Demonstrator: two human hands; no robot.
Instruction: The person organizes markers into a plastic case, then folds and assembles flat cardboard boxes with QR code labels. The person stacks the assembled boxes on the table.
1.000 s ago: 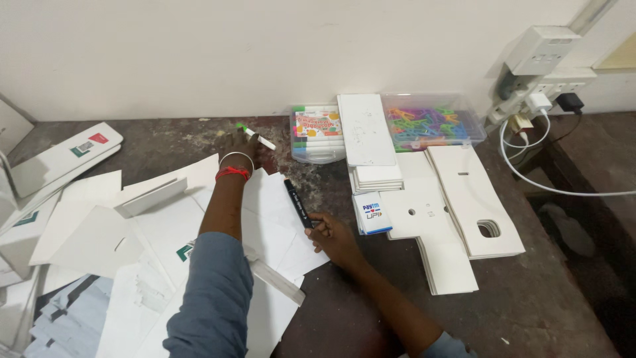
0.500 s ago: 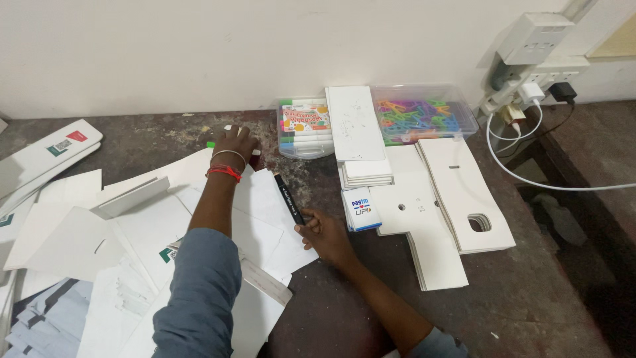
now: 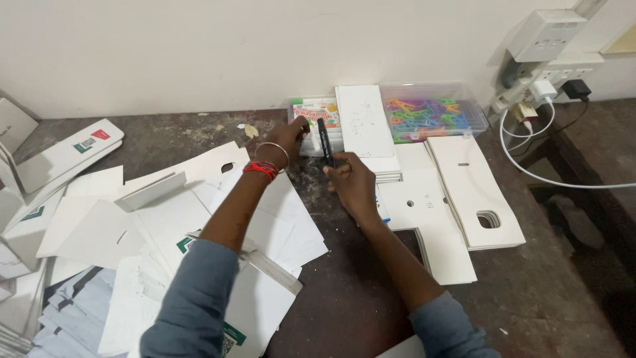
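Observation:
My right hand [image 3: 351, 182] grips a black marker [image 3: 324, 142] and holds it nearly upright, tip away from me, just above the dark table [image 3: 344, 298]. My left hand [image 3: 289, 137], with red and silver bangles [image 3: 264, 166] on its wrist, reaches to the near left edge of a colourful pack of markers [image 3: 317, 113] by the wall. Its fingers are curled against the pack, and whatever they hold is hidden. The two hands are close together, a few centimetres apart.
A clear plastic box of coloured clips [image 3: 427, 114] stands by the wall beside a long white card [image 3: 364, 119]. Stacked white cardboard cut-outs [image 3: 474, 192] lie to the right, loose white sheets [image 3: 165, 225] to the left. Wall sockets with a white cable [image 3: 540, 176] are at the far right.
My right hand lifted the black marker from lying on the sheets and moved it toward the marker pack. My left hand shifted right to the pack; the green-tipped thing it held is out of sight.

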